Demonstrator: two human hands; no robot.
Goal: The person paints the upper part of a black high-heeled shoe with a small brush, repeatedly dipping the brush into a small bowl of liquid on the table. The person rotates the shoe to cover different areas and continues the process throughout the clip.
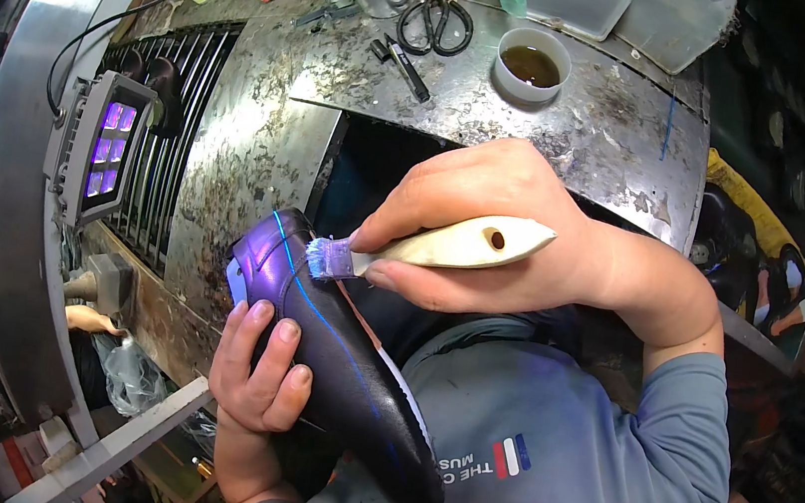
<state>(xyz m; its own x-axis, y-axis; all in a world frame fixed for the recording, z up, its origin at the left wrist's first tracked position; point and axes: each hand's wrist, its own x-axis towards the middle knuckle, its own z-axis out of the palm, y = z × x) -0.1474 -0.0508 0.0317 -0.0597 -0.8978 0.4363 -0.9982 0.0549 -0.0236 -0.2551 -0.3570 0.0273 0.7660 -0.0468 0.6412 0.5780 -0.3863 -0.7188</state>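
A black leather shoe upper (335, 349) is tilted in front of my torso, its heel end up and its toe down to the right. A thin line glows blue along its side, and its upper end shines violet. My left hand (258, 365) is closed around it from the left, fingers on the near side. My right hand (504, 204) pinches a flat brush (453, 246) with a pale wooden handle. Its bluish bristles touch or nearly touch the upper close to the top edge. What lies inside the upper is hidden.
At left, a lamp (105, 150) glows violet beside a metal grille (186, 94). On the stained metal bench (256, 133) are a cup of brown liquid (529, 84), scissors (438, 47) and a black marker (406, 71). Clear plastic bins (579, 2) stand at the back.
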